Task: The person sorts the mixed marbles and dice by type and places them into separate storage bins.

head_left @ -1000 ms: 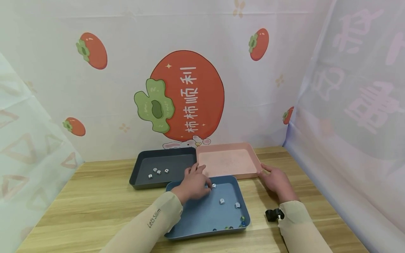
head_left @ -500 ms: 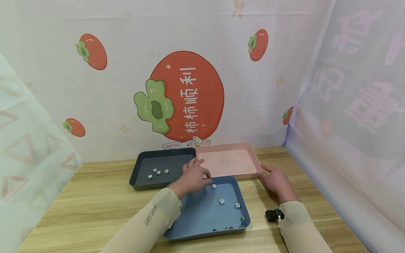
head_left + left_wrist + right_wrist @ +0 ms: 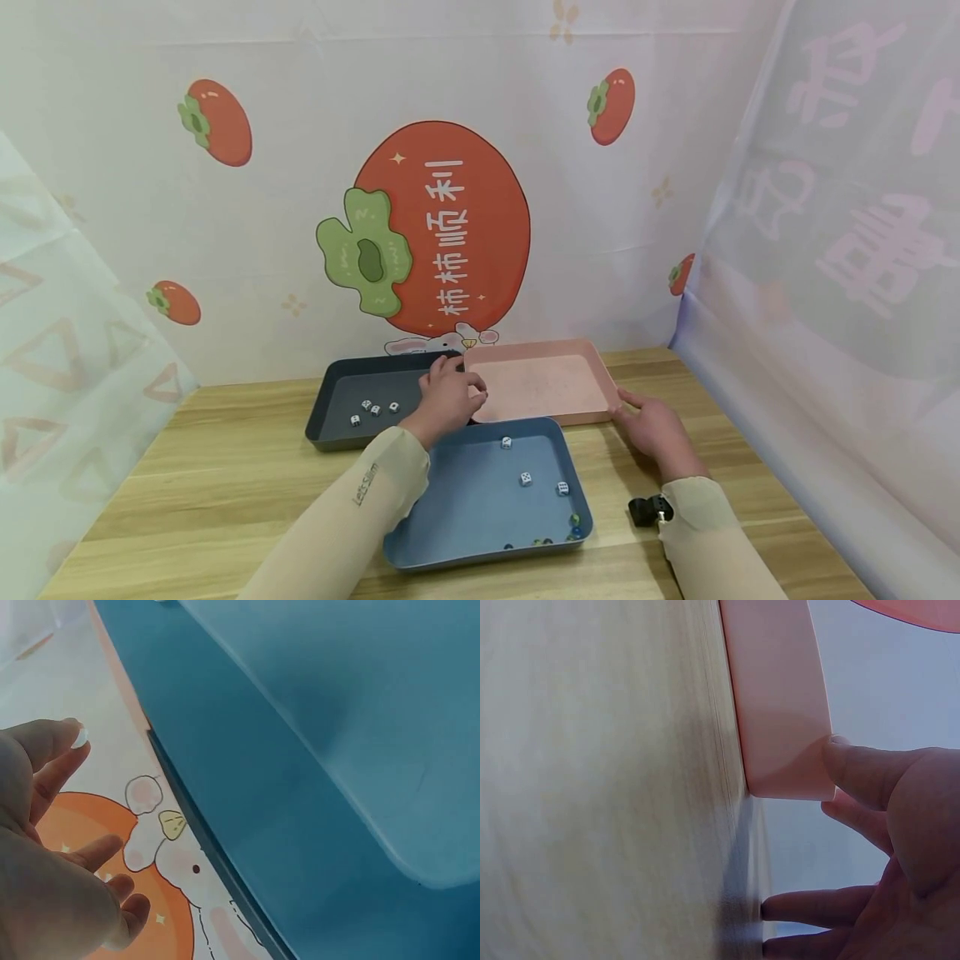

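My left hand (image 3: pixel 447 402) is above the right part of the dark grey tray (image 3: pixel 318 417), near the pink tray (image 3: pixel 547 419). In the left wrist view its thumb and forefinger meet on a small white die (image 3: pixel 81 736), mostly covered by the fingertips; the other fingers are loosely bent. My right hand (image 3: pixel 654 427) pinches the near right corner of the pink tray, thumb on the outer wall and forefinger behind. The blue tray (image 3: pixel 457 517) in front contains three white dice, one being a die (image 3: pixel 526 479) near its middle, and several glass marbles (image 3: pixel 575 530) in its near right corner.
Several white dice (image 3: pixel 376 409) lie in the dark grey tray. A black device (image 3: pixel 649 510) is at the right wrist, above the wooden table (image 3: pixel 225 475). Behind the trays rises a printed cloth backdrop (image 3: pixel 585 275), with cloth walls at both sides.
My left hand has risen out of the blue tray and moved away from me, over the dark grey tray. My right hand stays on the pink tray's corner.
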A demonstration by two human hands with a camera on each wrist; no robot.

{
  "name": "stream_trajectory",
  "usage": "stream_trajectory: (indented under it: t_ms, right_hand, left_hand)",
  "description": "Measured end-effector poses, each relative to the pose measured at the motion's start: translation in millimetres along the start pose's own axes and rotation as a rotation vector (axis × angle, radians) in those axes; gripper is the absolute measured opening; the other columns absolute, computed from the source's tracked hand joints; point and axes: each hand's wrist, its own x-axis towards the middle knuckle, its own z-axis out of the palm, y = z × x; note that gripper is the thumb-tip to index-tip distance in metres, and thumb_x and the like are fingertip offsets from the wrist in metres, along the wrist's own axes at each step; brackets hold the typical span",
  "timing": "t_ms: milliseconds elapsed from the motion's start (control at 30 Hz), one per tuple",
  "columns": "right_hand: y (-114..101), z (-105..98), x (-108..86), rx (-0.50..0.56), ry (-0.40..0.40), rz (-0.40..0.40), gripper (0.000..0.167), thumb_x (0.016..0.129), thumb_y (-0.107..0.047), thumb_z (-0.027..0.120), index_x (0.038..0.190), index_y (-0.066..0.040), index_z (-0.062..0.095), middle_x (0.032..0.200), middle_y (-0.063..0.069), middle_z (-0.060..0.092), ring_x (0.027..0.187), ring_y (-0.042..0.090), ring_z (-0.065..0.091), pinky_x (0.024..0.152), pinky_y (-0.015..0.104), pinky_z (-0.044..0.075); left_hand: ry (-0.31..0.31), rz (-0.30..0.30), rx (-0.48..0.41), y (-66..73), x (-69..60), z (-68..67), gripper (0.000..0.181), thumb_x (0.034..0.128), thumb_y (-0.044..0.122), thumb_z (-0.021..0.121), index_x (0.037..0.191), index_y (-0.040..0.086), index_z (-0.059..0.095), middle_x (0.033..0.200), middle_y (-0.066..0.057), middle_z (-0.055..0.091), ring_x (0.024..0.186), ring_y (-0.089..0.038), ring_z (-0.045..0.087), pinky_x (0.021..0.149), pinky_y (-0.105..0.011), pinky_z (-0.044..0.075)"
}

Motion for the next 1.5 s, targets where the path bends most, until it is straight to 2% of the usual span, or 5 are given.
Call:
stream_trajectory:
  t_ms: [700,933,1067,1267,1500]
  right_hand:
    - [-2.7,0.0,-2.0,0.017,-0.009,0.030,0.055,0.104,-0.035,0.051,0.151,-0.008,0.042,0.142,0.034,0.043,0.129,0.054,0.040,0.103,0.063,0.033]
    - [-1.0,0.9,-1.0,0.020,-0.006,0.031,0.055,0.104,-0.036,0.051,0.151,-0.008,0.042,0.142,0.033,0.044,0.129,0.053,0.040,0.103,0.063,0.033]
    - [0.2,1.0,0.1,0.014,-0.002,0.023,0.055,0.104,-0.036,0.050,0.150,-0.008,0.043,0.142,0.033,0.043,0.129,0.054,0.040,0.102,0.063,0.033]
    - [0.4,0.1,-0.3,0.005,0.003,0.006,0.054,0.104,-0.035,0.051,0.149,-0.006,0.044,0.140,0.034,0.044,0.127,0.054,0.041,0.101,0.063,0.034]
    - [-0.2,1.0,-0.4,0.008,0.005,0.005,0.054,0.104,-0.034,0.051,0.149,-0.007,0.044,0.141,0.034,0.044,0.127,0.054,0.041,0.102,0.062,0.034]
  left_hand:
    - [-0.007,-0.043,0.062,-4.8,12.7,2.6,0.013,0.0958,0.032,0.068,0.101,0.023,0.076,0.150,-0.017,0.040,0.143,-0.040,0.017,0.107,-0.064,0.017]
    - [0.096,-0.094,0.153,-11.1,16.0,1.6,0.034,0.0974,0.032,0.065,0.129,0.021,0.068,0.155,-0.020,0.030,0.145,-0.046,0.010,0.108,-0.064,0.017]
    - [0.115,-0.122,0.154,-14.9,16.7,1.0,0.039,0.0974,0.031,0.065,0.135,0.020,0.064,0.155,-0.021,0.030,0.144,-0.045,0.009,0.108,-0.064,0.016]
    - [0.101,-0.134,0.152,-15.3,16.6,0.9,0.043,0.0948,0.034,0.069,0.135,0.020,0.064,0.154,-0.022,0.031,0.144,-0.046,0.010,0.108,-0.064,0.016]
    - [0.066,-0.093,0.113,-10.6,13.0,1.7,0.047,0.0918,0.037,0.071,0.135,0.019,0.064,0.155,-0.023,0.029,0.144,-0.047,0.008,0.107,-0.065,0.015]
